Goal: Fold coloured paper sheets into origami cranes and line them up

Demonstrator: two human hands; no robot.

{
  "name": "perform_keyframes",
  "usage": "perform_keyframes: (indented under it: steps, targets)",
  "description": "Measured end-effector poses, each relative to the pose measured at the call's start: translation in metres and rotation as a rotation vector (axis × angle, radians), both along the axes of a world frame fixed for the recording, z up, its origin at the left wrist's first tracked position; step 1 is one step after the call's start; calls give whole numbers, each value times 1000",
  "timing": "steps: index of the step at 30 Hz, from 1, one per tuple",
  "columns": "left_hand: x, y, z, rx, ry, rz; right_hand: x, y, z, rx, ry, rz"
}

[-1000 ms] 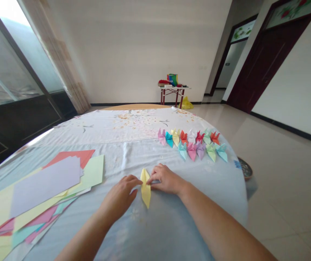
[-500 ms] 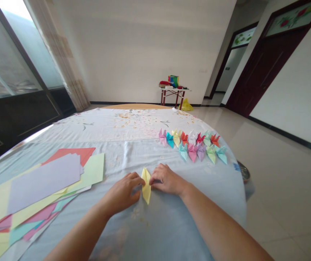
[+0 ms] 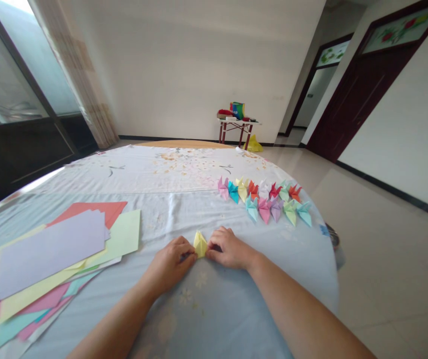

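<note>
A small folded piece of yellow paper (image 3: 200,245) lies on the tablecloth between my two hands, its pointed end facing away from me. My left hand (image 3: 174,262) pinches its left lower corner between thumb and fingers. On the other side my right hand (image 3: 229,248) is closed on the right lower edge. Beyond my right hand stand two rows of folded paper cranes (image 3: 264,209) in several colours. A spread of coloured paper sheets (image 3: 53,252) lies to the left of my left hand, with a lilac stack on top.
A pale blue and white floral tablecloth (image 3: 169,324) covers the round table. Against the far wall stands a small table (image 3: 236,121) holding a colourful bag, with a yellow plastic bag (image 3: 253,144) on the floor beside it. A dark red door (image 3: 371,94) is at the right.
The long yellow diamond has been folded up across its middle into a shorter pointed shape. My left hand has moved slightly to the paper's lower corner; my right hand stays almost in place.
</note>
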State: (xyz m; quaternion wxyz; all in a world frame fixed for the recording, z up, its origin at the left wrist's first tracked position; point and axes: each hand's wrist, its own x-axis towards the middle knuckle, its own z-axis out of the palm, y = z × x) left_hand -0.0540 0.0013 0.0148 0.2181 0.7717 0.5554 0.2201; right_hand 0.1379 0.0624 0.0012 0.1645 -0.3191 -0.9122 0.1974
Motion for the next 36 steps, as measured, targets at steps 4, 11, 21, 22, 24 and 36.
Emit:
perform_keyframes:
  steps: [4,11,21,22,24,36]
  targets:
    - [4,0,-4,3,25,65,-2,-1,1,4,-8,-22]
    - [9,0,-7,24,68,132,-5,0,-1,41,-29,-51]
    - [16,-5,-8,37,129,190,-12,0,-4,53,-55,-111]
    - [16,-5,-7,37,143,189,-13,-1,-3,52,-54,-116]
    - [18,-5,-7,36,176,193,-13,-1,-3,53,-51,-124]
    - [21,-3,-14,67,240,258,-15,-3,-3,17,-55,-171]
